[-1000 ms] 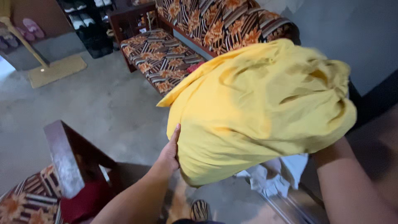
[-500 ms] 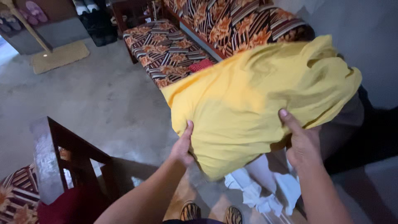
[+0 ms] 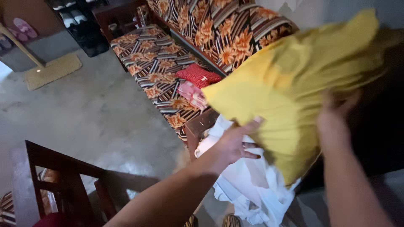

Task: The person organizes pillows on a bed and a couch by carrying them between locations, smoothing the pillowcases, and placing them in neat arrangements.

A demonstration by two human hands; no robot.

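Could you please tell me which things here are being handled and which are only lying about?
Being handled:
yellow pillow, held up by the left hand and the right hand.

Lying about:
white cloth below the pillow
red cloth on the patterned sofa
doormat
wooden chair

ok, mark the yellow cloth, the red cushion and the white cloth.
yellow cloth (image 3: pixel 290 96), head view, middle of the fabric.
red cushion (image 3: pixel 198 75), head view, top face.
white cloth (image 3: pixel 252 185), head view, middle of the heap.
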